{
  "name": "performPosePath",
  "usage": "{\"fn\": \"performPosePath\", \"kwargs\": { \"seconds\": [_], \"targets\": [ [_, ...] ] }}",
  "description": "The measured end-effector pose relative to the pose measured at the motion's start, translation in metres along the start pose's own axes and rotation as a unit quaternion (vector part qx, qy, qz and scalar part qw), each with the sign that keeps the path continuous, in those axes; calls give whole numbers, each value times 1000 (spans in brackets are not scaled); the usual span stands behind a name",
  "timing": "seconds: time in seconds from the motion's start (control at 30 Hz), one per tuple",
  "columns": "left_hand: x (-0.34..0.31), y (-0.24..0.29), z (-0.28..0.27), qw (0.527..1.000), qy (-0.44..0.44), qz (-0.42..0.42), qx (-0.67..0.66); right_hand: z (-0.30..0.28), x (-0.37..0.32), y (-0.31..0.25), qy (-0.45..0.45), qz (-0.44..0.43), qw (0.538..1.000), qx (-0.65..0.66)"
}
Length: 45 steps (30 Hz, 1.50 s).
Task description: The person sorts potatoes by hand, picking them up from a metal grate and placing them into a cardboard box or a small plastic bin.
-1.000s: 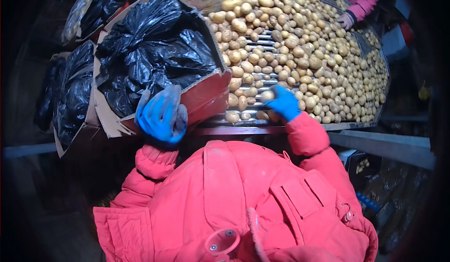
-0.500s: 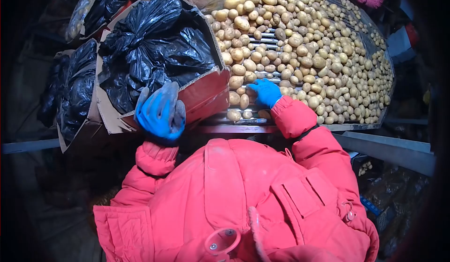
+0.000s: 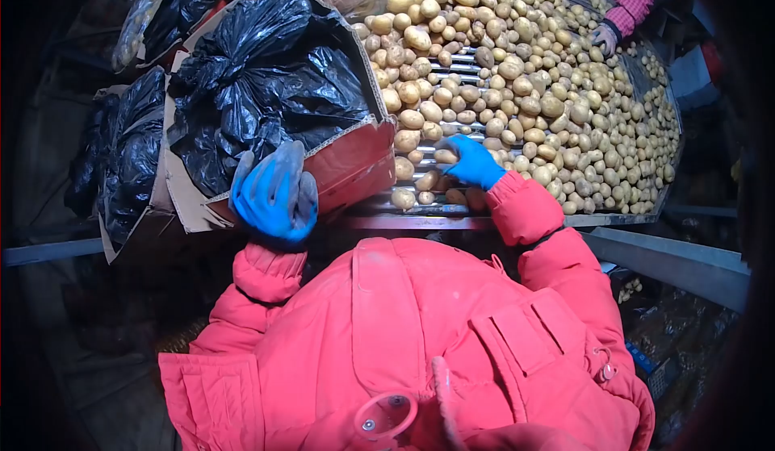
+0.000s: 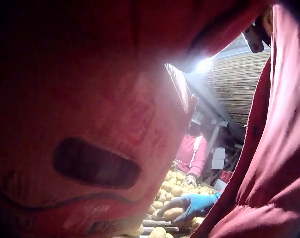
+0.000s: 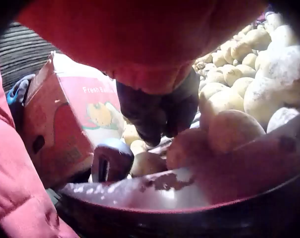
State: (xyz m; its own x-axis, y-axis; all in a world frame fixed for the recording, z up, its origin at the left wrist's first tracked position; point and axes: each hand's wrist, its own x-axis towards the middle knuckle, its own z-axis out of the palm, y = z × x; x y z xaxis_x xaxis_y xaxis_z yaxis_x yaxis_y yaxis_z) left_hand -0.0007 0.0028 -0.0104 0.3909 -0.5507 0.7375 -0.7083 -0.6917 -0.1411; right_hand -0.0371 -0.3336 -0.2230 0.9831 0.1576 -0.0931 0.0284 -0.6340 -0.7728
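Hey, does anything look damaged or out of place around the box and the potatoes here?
The cardboard box beside the potatoes looks battered: its near rim is ragged and torn where the left hand rests, and a flap bends outward beside the black bag. The right hand grips a potato.

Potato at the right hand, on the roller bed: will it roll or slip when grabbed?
Likely rolls if nudged: the potato is rounded and the rollers under it are smooth bars. Probably firm and dense, so the right hand can grip hard without crushing. Skin looks dry and matte; slipping from the grip seems unlikely.
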Motion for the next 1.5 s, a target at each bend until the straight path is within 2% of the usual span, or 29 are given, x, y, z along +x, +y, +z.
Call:
{"fn": "performPosePath", "kwargs": {
  "seconds": [0.07, 0.2, 0.4, 0.5, 0.7, 0.8, 0.9, 0.93, 0.97, 1.03, 1.1, 1.2, 1.27, 1.3, 1.33, 1.37, 1.47, 1.5],
  "targets": [
    [-3, -1, 4, 1000, 18, 4, 1, 9, 12, -9, -15, -34, 999, 11],
    [3, 1, -4, 1000, -29, -10, -8, 41, 26, -40, -14, -6, 988, -155],
    [2, 1, -4, 999, -34, -10, -6, 40, 34, -61, -72, 98, 962, -245],
    [1, 1, -3, 1000, -25, -4, -9, 65, 38, -52, -23, 100, 947, -303],
    [2, 1, -5, 999, -39, -2, -4, 43, 32, -59, -62, 125, 958, -250],
    [-1, 0, -3, 1000, -29, 0, -4, 40, 29, -39, -46, 81, 966, -242],
    [0, 0, -5, 999, -37, -6, -4, 27, 30, -25, -65, 62, 980, -180],
    [1, 1, -5, 999, -39, -7, -1, 12, 26, -27, -74, 86, 993, -40],
    [1, 1, -5, 999, -41, -11, 5, -8, 20, -27, -83, 108, 986, 100],
    [1, 1, -5, 999, -35, -12, 0, -30, 9, -12, -80, 124, 924, 352],
    [1, 1, -4, 999, -35, -14, -6, -48, 2, 3, -42, 110, 818, 562],
    [4, 0, -2, 999, -47, -16, -10, -54, 15, -2, 19, 113, 837, 535],
    [5, 0, -4, 998, -59, -17, -9, -51, 40, -17, 26, 72, 952, 296],
    [4, 0, -4, 999, -52, -13, -6, -46, 53, -25, 30, 50, 984, 167],
    [3, 0, -3, 999, -44, -10, -4, -38, 67, -30, 46, -10, 999, -1],
    [3, 0, -2, 999, -35, -6, -2, -30, 78, -35, 60, -69, 981, -171],
    [2, 0, -1, 1000, -19, 5, -5, -22, 95, -69, 6, -58, 946, -318],
    [2, 0, -1, 1000, -23, -3, -4, -23, 100, -68, -36, -51, 932, -357]
  ]
}}
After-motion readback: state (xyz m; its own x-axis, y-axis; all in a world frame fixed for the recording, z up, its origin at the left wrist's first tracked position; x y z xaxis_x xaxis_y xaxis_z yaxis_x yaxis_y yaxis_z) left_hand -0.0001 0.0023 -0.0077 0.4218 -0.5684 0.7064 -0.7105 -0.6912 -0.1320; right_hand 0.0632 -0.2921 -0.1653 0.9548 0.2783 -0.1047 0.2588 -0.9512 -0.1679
